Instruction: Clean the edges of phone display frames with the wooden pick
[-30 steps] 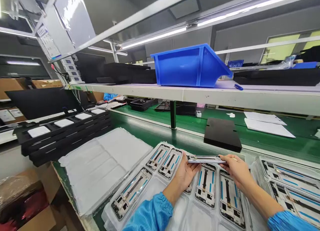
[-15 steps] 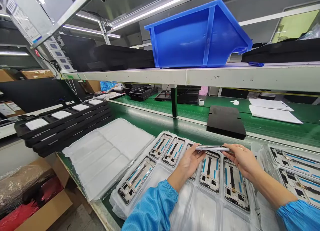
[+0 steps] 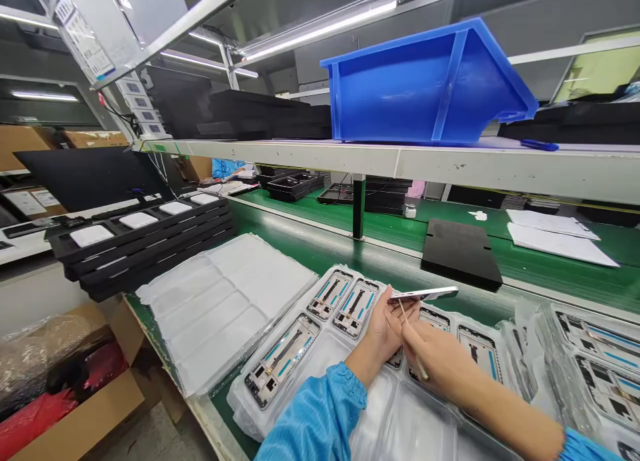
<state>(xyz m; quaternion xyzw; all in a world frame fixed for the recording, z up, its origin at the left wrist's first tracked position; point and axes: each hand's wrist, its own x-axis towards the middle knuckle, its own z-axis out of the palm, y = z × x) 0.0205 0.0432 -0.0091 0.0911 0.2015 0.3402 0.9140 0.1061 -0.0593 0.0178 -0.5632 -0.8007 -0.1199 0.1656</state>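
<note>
My left hand [image 3: 379, 332] is closed on one end of a thin phone frame [image 3: 426, 293], held edge-on above the tray. Close under it, my right hand [image 3: 440, 356] pinches a slim pointed stick [image 3: 423, 370], whose tip comes up by the frame's lower edge. Whether the tip touches the frame I cannot tell. Below both hands lies a clear plastic tray [image 3: 333, 358] with phone frames in several pockets. One such phone frame [image 3: 283, 358] lies left of my left sleeve, with blue strips and a dark ribbon cable; my hands cover others in part.
A tray under white wrapping [image 3: 225, 294] lies to the left, beside stacked black trays [image 3: 150, 251]. More phone frames [image 3: 607, 388] sit in stacked trays at right. A black foam block [image 3: 461, 253] lies behind. Overhead, a shelf [image 3: 300, 156] carries a blue bin [image 3: 400, 98].
My right hand has let go of the phone frame's right end and now holds a slim stick beneath it. The left hand keeps the frame, now tilted. The view has shifted slightly.
</note>
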